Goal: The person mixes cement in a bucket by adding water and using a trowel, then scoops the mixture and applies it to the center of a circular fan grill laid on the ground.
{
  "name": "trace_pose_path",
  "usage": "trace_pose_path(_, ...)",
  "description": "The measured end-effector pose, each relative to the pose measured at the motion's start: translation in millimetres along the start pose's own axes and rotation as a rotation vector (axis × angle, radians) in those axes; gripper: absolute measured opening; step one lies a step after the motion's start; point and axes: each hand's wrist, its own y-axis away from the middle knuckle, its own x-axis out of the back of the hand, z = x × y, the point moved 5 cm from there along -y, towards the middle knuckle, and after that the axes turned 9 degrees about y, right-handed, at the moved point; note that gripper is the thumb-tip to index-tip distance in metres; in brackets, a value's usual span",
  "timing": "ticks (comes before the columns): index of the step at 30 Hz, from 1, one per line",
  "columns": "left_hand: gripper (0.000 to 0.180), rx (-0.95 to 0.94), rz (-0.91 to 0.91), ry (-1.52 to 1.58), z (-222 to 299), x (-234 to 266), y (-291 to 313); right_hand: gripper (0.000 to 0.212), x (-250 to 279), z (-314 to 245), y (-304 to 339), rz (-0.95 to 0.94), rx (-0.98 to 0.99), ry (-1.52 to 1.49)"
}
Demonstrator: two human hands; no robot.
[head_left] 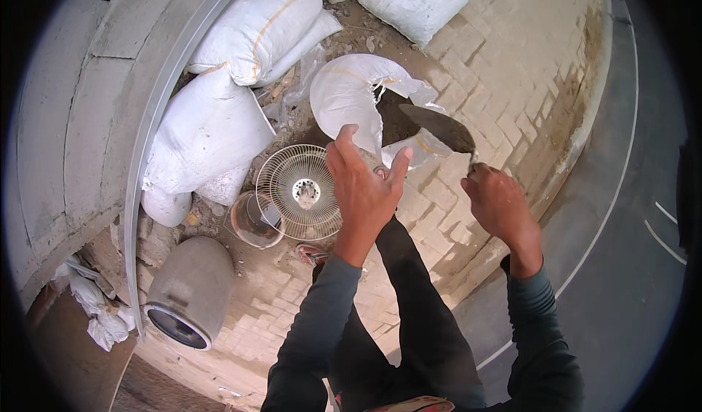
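Note:
My right hand [503, 206] is closed around the handle of a trowel [441, 127], whose dark pointed blade reaches left over a torn white sack [351, 94]. Dark loose material [395, 123] shows through the sack's ragged opening, partly behind the blade. My left hand [365, 185] hovers in front of the sack, thumb and fingers apart, with nothing seen in it. Just left of that hand is a round wire fan guard [292, 211] with a pale hub, lying partly over a bucket [254, 220].
Filled white sacks [212, 130] are piled at the left beside a curved metal edge [135, 156]; another sack [414, 2] lies at the back. A grey barrel [191, 288] stands lower left. Brick paving [504, 68] ends at a kerb, with an asphalt road [629, 280] at right.

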Motion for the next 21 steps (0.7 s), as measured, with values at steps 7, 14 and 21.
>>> trace_pose_path(7,0.024,0.354,0.175,0.118,-54.7,-31.8,-13.2,0.019,-122.2,-56.7,-219.7,0.092,0.371,0.284)
trace_pose_path(14,0.017,0.283,0.256,0.017,-48.2,-15.3,-20.6,0.046,-302.0,-20.2,-292.5,0.357,0.623,0.469)
trace_pose_path(21,0.014,0.379,0.32,0.162,-55.1,-9.5,-20.7,0.041,-244.8,-2.8,-322.8,0.042,0.624,0.116)
